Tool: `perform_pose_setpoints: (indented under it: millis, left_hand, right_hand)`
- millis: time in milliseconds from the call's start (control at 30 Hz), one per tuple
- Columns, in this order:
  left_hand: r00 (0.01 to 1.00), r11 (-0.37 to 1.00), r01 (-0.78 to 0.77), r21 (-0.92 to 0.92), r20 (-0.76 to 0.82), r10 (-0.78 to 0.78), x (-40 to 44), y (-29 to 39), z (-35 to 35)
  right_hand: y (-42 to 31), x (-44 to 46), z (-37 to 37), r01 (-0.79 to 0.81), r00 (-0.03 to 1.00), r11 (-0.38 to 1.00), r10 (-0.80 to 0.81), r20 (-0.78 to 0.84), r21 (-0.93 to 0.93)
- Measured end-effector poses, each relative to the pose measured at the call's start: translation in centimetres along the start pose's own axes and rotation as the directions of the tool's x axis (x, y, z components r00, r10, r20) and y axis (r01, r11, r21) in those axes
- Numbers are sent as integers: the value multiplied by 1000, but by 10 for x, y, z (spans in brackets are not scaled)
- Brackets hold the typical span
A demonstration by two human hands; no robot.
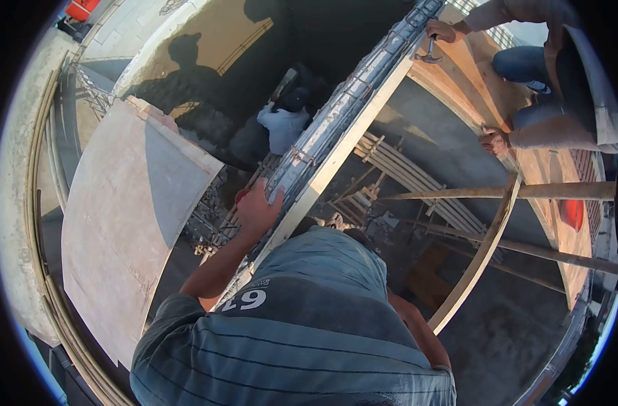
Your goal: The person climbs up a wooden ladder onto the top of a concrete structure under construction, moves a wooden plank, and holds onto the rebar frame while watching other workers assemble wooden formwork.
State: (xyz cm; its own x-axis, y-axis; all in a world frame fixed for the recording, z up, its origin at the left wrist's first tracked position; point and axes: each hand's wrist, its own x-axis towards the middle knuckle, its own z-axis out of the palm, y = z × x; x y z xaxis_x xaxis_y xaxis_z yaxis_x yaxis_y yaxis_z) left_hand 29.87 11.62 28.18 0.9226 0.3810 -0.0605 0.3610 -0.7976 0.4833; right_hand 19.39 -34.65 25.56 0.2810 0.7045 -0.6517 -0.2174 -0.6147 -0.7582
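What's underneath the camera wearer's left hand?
The left hand touches the grey bars; something small and red shows beside it. Whatever its palm covers cannot be seen.

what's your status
Left hand on long grey rebar-lined beam; right hand out of sight; pale straight timber along beam's right side; co-worker holding metal claw hammer near far end

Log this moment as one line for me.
Left hand: at metal bars | Right hand: out of sight | Plank: beside bars | Co-worker: holding hammer | Another person: below
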Motion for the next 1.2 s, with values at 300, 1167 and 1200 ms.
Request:
perform_pose_setpoints:
  millis: [300, 1167, 1200]
  left_hand:
    - [999, 999, 33, -34, 8, -33, 1, -1, 1]
    - [1000, 1000, 3, -2, -12, -3, 0, 3, 5]
    - [1000, 1000, 13, -9, -11, -14, 0, 4, 4]
  right_hand:
    - [-7, 1, -9, -159, 983, 987, 154, 103, 39]
    - [-4, 0, -1, -30, 1000, 998, 30, -1, -55]
    - [1, 2, 2, -25, 1000, 993, 26, 5, -116]
